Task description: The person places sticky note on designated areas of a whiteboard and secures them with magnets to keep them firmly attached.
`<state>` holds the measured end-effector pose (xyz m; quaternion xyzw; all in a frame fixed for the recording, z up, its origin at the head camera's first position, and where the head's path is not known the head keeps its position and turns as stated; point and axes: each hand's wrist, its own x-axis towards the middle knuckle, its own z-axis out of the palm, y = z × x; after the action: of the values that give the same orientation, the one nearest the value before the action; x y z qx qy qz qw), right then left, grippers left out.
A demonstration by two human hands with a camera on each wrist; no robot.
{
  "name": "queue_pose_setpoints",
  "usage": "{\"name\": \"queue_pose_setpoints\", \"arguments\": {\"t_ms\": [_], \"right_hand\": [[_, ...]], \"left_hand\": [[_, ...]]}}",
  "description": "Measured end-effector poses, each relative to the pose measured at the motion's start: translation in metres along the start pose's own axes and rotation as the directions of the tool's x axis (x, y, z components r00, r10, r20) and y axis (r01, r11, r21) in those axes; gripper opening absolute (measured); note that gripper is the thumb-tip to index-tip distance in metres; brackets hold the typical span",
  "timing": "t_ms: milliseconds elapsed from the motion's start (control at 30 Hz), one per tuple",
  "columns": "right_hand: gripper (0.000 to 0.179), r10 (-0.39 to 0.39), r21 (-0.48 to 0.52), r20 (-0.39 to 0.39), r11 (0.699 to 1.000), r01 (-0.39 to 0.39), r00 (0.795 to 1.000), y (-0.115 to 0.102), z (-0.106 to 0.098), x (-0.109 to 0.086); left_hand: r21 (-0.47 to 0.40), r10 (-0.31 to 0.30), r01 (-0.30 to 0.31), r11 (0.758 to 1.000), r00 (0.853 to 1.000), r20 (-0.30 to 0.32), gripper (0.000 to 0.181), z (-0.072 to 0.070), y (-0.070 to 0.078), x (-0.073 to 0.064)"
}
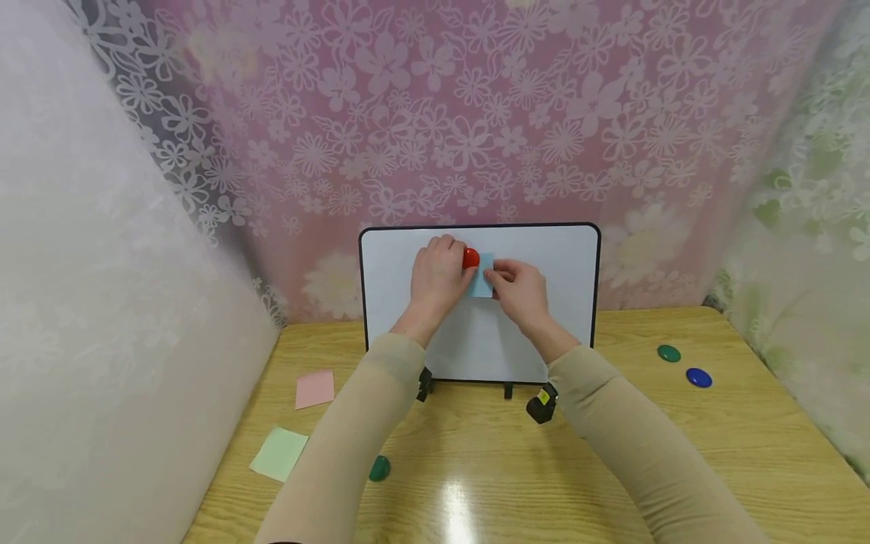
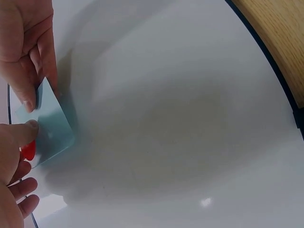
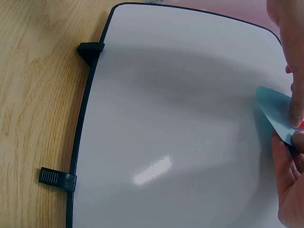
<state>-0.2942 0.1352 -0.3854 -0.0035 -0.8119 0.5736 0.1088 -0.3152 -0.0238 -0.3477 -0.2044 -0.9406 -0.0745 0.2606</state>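
Head view: both hands work just beside each other at the upper middle of the whiteboard (image 1: 567, 302). Left hand (image 1: 440, 276) has its fingers curled about the red magnet (image 1: 471, 258), thumb on the blue note (image 1: 483, 285). Right hand (image 1: 523, 293) pinches the note's right edge between thumb and fingers. Blue note is in front of the board; both wrist views show it tilted, part of it standing off the surface. Whether the magnet touches the board: cannot tell.

Board stands at the far side of the table (image 1: 680, 453). Left on the table: pink note (image 1: 315, 389), with a pale green note (image 1: 279, 453) nearer. Near middle, beside the left sleeve: green magnet (image 1: 380, 468), partly hidden. Far right: second green magnet (image 1: 669, 353), blue magnet (image 1: 698, 378) just beside it.

Progress (judgement): first note being placed, not yet secured. Apparently left: pinning it, then the pink and pale green notes, with three magnets available on the table.
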Motion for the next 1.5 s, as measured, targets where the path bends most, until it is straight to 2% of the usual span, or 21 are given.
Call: {"name": "queue_pose_setpoints", "arguments": {"t_ms": [267,467,700,1500], "right_hand": [[0.036,0.004,0.010,-0.007,1.000,-0.004,1.000,0.0008,0.0008,0.0011],[0.037,-0.001,-0.001,-0.009,1.000,0.001,1.000,0.0009,-0.0002,0.0014],[0.037,-0.002,0.001,0.004,1.000,0.002,1.000,0.0031,-0.0012,0.0019],[0.035,-0.013,-0.011,-0.019,1.000,0.013,1.000,0.0029,-0.0023,0.0037]], "left_hand": [[0.023,0.001,-0.002,1.000,1.000,0.019,0.036,-0.0003,0.0023,0.0011],[0.046,0.014,-0.014,0.999,1.000,0.009,0.037,0.0021,0.0033,0.0019],[0.033,0.015,-0.014,0.999,1.000,-0.018,0.037,0.0042,0.0049,0.0025],[0.085,0.015,-0.014,0.996,1.000,-0.015,0.041,0.0044,0.0089,0.0038]]}}
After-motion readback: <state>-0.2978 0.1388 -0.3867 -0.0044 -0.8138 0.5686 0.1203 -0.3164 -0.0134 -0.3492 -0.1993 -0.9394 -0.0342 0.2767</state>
